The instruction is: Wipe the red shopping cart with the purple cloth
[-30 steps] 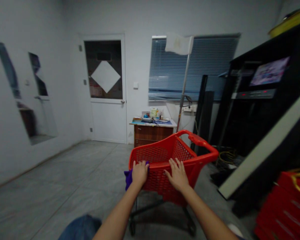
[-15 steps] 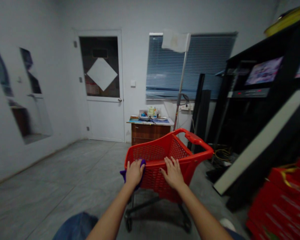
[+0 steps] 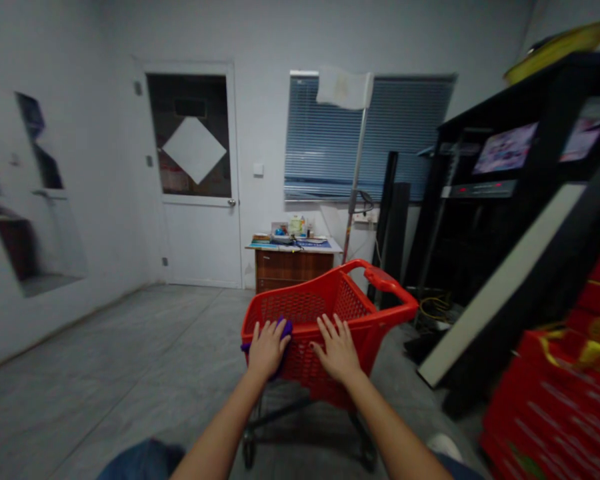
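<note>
A red plastic shopping cart (image 3: 350, 303) with a mesh basket stands on the grey floor just in front of me. My left hand (image 3: 266, 345) presses a purple cloth (image 3: 283, 327) against the cart's near rim at its left corner, fingers curled over the cloth. My right hand (image 3: 336, 347) lies flat on the same rim a little to the right, fingers stretched out and holding nothing. The cart's thick red handle (image 3: 383, 280) is on the far right side.
A wooden cabinet (image 3: 291, 265) with clutter on top stands behind the cart, beside a white door (image 3: 195, 193) and a blue blind (image 3: 365, 137). A black shelving unit (image 3: 510, 193), a leaning board (image 3: 505, 287) and stacked red boxes (image 3: 555, 393) crowd the right. Cables (image 3: 433, 310) lie on the floor.
The cloth has slid a little along the rim under my left hand. The view has shifted to the right and slightly closer to the cart; my right hand keeps its place on the rim.
</note>
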Demonstrator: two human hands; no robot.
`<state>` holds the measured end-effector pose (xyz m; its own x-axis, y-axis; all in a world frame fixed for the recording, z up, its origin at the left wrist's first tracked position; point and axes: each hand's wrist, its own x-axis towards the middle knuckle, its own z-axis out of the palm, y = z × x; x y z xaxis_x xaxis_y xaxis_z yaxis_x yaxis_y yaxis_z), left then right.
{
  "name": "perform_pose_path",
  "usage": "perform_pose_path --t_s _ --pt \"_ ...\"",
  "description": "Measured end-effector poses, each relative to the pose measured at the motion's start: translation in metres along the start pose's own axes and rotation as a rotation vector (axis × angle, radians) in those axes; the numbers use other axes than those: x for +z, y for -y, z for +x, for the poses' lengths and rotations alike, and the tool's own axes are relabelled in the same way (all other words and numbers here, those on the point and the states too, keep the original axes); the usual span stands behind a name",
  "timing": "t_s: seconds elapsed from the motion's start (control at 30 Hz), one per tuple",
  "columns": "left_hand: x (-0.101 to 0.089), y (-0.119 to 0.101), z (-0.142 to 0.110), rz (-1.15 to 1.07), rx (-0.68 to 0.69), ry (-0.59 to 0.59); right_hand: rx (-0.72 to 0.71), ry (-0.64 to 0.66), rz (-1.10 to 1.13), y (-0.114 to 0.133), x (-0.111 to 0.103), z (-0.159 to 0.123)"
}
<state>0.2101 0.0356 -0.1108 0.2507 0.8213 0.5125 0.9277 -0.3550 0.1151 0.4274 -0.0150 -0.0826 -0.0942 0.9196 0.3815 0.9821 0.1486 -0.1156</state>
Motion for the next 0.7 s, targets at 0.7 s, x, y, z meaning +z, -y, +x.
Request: perform_pose_path --t_s 0.7 --pt "-0.001 -0.017 0.013 -0.061 0.018 0.010 0.179 -0.066 -0.106 -0.024 -0.033 -0.004"
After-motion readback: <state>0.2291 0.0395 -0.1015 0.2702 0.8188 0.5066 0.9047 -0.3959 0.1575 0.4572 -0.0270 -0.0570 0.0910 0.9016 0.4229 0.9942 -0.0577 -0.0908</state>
